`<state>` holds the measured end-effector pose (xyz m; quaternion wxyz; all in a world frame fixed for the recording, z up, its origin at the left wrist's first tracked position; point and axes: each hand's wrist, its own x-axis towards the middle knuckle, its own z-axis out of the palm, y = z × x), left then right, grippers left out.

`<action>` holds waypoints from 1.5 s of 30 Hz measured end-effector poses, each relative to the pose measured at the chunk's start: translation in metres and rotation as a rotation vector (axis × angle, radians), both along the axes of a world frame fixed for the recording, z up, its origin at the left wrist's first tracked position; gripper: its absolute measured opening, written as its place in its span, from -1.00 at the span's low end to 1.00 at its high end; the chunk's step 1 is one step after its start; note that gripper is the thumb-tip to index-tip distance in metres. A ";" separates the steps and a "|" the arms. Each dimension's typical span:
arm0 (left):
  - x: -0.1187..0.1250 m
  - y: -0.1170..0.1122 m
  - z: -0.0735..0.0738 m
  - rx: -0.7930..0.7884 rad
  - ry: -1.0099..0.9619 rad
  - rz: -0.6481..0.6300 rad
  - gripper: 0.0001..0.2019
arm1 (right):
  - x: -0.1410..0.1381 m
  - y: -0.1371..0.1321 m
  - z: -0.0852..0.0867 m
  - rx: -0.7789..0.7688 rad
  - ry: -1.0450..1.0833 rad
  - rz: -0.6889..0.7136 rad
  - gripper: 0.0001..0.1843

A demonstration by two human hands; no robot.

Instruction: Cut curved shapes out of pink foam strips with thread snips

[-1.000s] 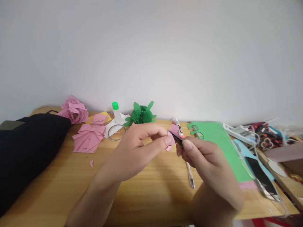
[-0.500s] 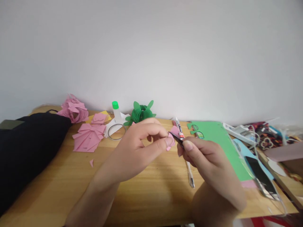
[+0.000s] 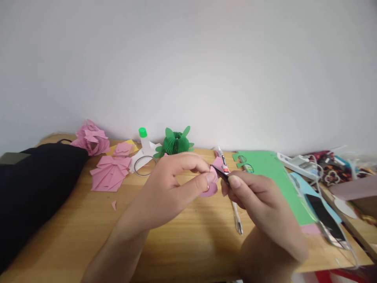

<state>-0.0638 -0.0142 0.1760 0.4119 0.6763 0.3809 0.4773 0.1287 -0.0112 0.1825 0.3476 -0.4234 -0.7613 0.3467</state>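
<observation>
In front of me, my left hand (image 3: pixel 173 188) pinches a small pink paper piece (image 3: pixel 209 190) between thumb and fingertips. A rounded flap of this paper hangs below the thumb. Gripped in my right hand (image 3: pixel 256 196) is a slim black tool, seemingly tweezers (image 3: pixel 220 173); its pointed tip meets the paper's upper edge beside my left fingertips. My fingers cover the tool's rear end and part of the paper. Behind the hands lie a glue tube (image 3: pixel 223 159) and a green folded-paper figure (image 3: pixel 176 143).
At left are a black bag (image 3: pixel 38 188), pink folded papers (image 3: pixel 110 175), a tape ring (image 3: pixel 145 166) and a green-capped glue stick (image 3: pixel 143 139). Rightward lie a white pen-like stick (image 3: pixel 237 218), green sheets (image 3: pixel 271 177), a phone (image 3: pixel 325 218) and a power strip (image 3: pixel 300 165).
The pink paper has shifted in my left fingers, and a larger rounded flap now shows below the thumb. Both hands stay almost in place, the black tip still at the paper.
</observation>
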 end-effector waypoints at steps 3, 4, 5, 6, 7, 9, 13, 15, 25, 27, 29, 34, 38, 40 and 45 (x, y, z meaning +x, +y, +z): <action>0.000 0.000 -0.001 -0.008 -0.012 0.010 -0.79 | 0.000 -0.001 0.001 0.012 0.005 0.003 -0.52; 0.000 0.000 -0.002 -0.004 -0.017 0.013 -0.79 | 0.000 -0.001 0.001 0.013 0.006 0.004 -0.52; 0.000 0.000 -0.002 0.002 -0.024 0.015 -0.79 | 0.000 -0.001 0.001 0.009 0.004 0.004 -0.52; 0.001 0.000 -0.002 0.004 -0.031 0.011 -0.79 | 0.000 -0.002 0.000 0.007 0.002 0.002 -0.53; 0.001 0.001 -0.002 0.006 -0.038 0.006 -0.79 | 0.000 -0.001 0.000 0.003 -0.001 0.002 -0.53; 0.002 0.001 -0.002 0.002 -0.036 0.009 -0.79 | 0.000 -0.001 -0.001 -0.007 -0.004 0.002 -0.53; 0.001 0.001 -0.004 -0.020 -0.043 0.032 -0.82 | -0.001 0.001 -0.001 -0.030 0.002 0.007 -0.54; 0.000 0.001 -0.005 -0.040 -0.067 0.011 -0.82 | -0.001 0.001 -0.001 -0.032 0.014 0.008 -0.55; -0.002 0.002 -0.007 -0.080 -0.090 -0.037 -0.80 | 0.001 0.000 -0.007 -0.066 0.033 0.033 -0.54; -0.002 0.003 -0.007 -0.081 -0.079 -0.037 -0.79 | 0.001 0.001 -0.008 -0.070 0.031 0.031 -0.52; -0.002 0.004 -0.008 -0.092 -0.076 -0.028 -0.79 | 0.001 0.003 -0.010 -0.069 0.034 0.024 -0.52; -0.001 0.005 -0.010 -0.116 -0.088 -0.035 -0.79 | -0.001 0.003 -0.010 -0.047 0.066 0.043 -0.54; -0.002 0.005 -0.012 -0.099 -0.089 -0.036 -0.76 | -0.001 0.001 -0.010 -0.050 0.074 0.045 -0.57; -0.003 0.005 -0.012 -0.092 -0.084 -0.037 -0.76 | -0.001 0.002 -0.010 -0.056 0.073 0.041 -0.56; -0.004 0.004 -0.009 -0.047 -0.052 -0.031 -0.77 | -0.001 0.003 -0.010 -0.074 0.077 0.032 -0.54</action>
